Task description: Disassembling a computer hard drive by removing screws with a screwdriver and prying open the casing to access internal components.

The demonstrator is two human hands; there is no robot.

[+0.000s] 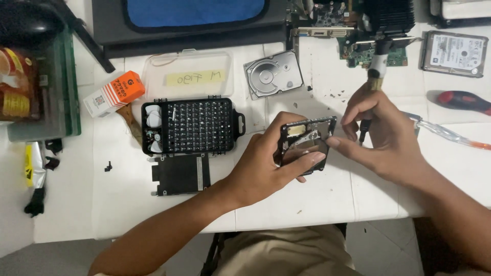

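Observation:
My left hand (268, 163) grips a small opened hard drive (306, 139), tilted up above the white table (307, 199), with its shiny platter and black frame showing. My right hand (381, 135) holds a slim screwdriver (372, 84) upright by its black and white handle. The tip points down just right of the drive's edge. The right index finger touches the drive's right side.
A black case of screwdriver bits (190, 125) lies open left of the hands, with a black drive cover (180, 175) below it. Farther back lie another opened hard drive (272, 74), a clear plastic box (189, 75), an orange and white carton (114, 93), circuit boards (358, 30), a closed drive (454, 53) and a red-handled tool (463, 101).

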